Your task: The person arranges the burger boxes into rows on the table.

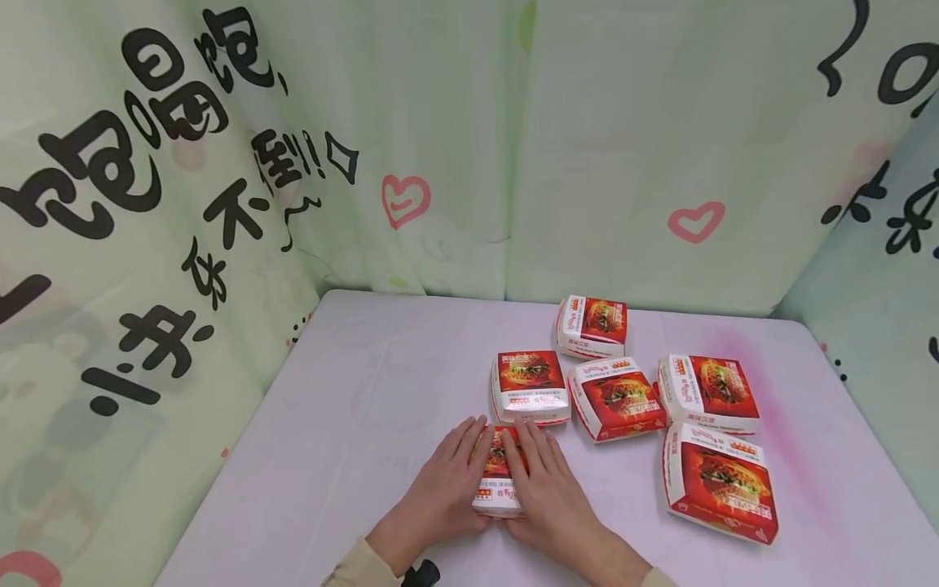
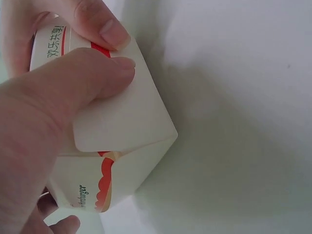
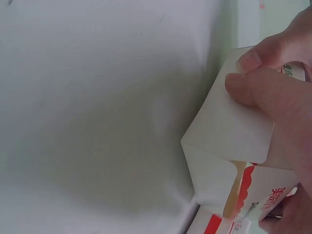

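Left hand (image 1: 443, 483) clamped on the left side of a box (image 1: 497, 471), lower centre of frame, its white text strip toward the frame's bottom, long axis unclear under the fingers; right hand (image 1: 555, 495) clamped on its right side. Five other boxes (image 1: 618, 399), centre to right. Pale table (image 1: 352, 399), green lettered curtain (image 1: 455, 106) beyond.

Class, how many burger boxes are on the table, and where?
6: the held box between left hand and right hand; the box directly behind it; the farthest box; the middle box; the right rear box; the right front box. None seems hidden.
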A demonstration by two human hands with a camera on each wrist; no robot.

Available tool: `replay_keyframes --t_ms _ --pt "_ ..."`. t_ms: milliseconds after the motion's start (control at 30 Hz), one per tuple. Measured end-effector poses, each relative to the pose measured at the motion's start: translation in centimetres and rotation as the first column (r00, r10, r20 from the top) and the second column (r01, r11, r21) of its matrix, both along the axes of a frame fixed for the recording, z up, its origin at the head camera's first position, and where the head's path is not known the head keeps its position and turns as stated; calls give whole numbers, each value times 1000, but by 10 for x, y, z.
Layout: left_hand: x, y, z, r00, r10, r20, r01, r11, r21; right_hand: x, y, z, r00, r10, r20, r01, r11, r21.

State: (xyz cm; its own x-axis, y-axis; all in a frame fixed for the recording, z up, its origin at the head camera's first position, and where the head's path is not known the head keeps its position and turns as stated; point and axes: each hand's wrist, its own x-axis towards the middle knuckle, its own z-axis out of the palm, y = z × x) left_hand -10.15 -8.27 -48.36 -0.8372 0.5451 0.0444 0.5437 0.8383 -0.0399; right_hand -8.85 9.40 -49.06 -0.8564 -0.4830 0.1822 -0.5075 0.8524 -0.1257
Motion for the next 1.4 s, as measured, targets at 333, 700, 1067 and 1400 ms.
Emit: replay_keyframes --t_ms 333,700,1067,1400 --pt "2 -5 -1 1000 -28 2 28 1000 -6 4 -1 2 999 4 45 -5 1000 15" --pt "6 -7 -5 997 3 72 -5 1000 23 7 2 -3 999 21 26 -21 1000 23" --pt "0 -18 -7 997 1 74 -4 999 44 2 -4 -6 998 40 49 -40 999 -4" --pt "-6 -28 -4 995 14 102 -18 999 37 -1 -4 -7 998 57 29 -57 998 -19"
